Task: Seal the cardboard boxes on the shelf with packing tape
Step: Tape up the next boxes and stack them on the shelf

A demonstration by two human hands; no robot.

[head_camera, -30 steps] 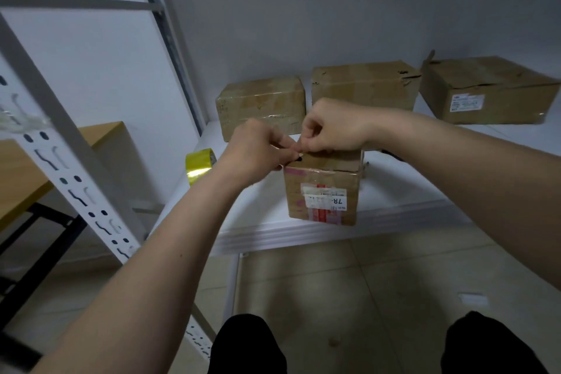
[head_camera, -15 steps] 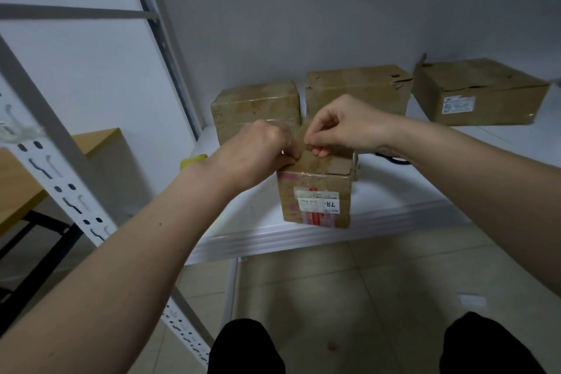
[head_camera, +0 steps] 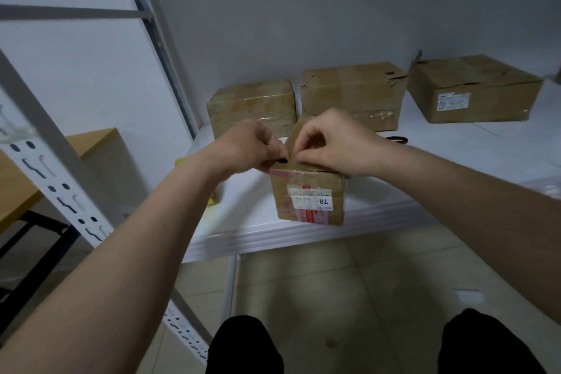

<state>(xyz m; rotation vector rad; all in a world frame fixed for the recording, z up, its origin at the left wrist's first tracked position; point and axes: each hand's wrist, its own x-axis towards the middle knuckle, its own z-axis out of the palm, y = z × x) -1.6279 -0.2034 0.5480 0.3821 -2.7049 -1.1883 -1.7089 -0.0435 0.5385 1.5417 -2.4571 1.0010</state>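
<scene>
Two knees in black show at the bottom, above a tiled floor [head_camera: 349,282]. Past them is the white shelf [head_camera: 455,158], and a small box [head_camera: 308,194] stands near its front edge. It has a white label [head_camera: 311,200] with "78" on its front side. Both hands meet on top of this box. The left hand [head_camera: 247,146] pinches something small and black at the top front edge. The right hand [head_camera: 329,143] pinches a brown flap [head_camera: 296,138] that stands up from the top. I cannot see inside the box. A bit of yellow tape roll [head_camera: 182,161] peeks out behind the left arm. Three bigger boxes sit at the back by the wall: the left box [head_camera: 252,106], the middle box [head_camera: 352,94] and the right box [head_camera: 473,88]. All three look shut. Half a second ago the flap was lower, and the hands were closer together.
</scene>
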